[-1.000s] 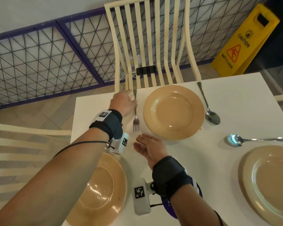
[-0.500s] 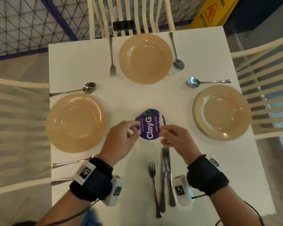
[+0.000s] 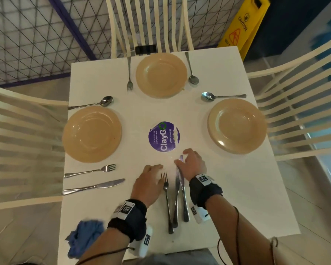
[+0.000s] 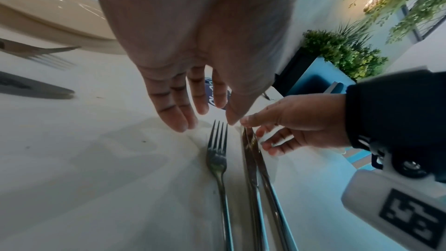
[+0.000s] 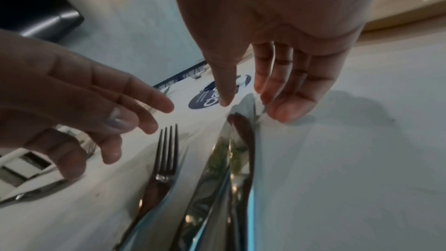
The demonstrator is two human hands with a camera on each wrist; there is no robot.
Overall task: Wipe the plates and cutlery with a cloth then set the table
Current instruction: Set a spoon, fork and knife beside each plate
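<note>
Steel fork (image 3: 166, 199) and two steel table knives (image 3: 180, 190) lie side by side on the white table (image 3: 237, 188) between the relaxed, empty left hand (image 3: 148, 183) and right hand (image 3: 192, 163); a crumpled blue cloth (image 3: 84, 238) sits at the near-left edge.

Purple round ClayGo sticker (image 3: 164, 136) at centre of white worktop (image 3: 237, 188). Cream slatted chair (image 3: 151, 25) at far side, small black device (image 3: 146, 49) clipped on its back. More slatted chairs, left (image 3: 23, 138) and right (image 3: 298, 104). Yellow caution sign (image 3: 243, 23) on floor far right. Wire-mesh fence (image 3: 36, 35) with purple frame behind. Green plants (image 4: 342, 54) along wall in left wrist view.
</note>
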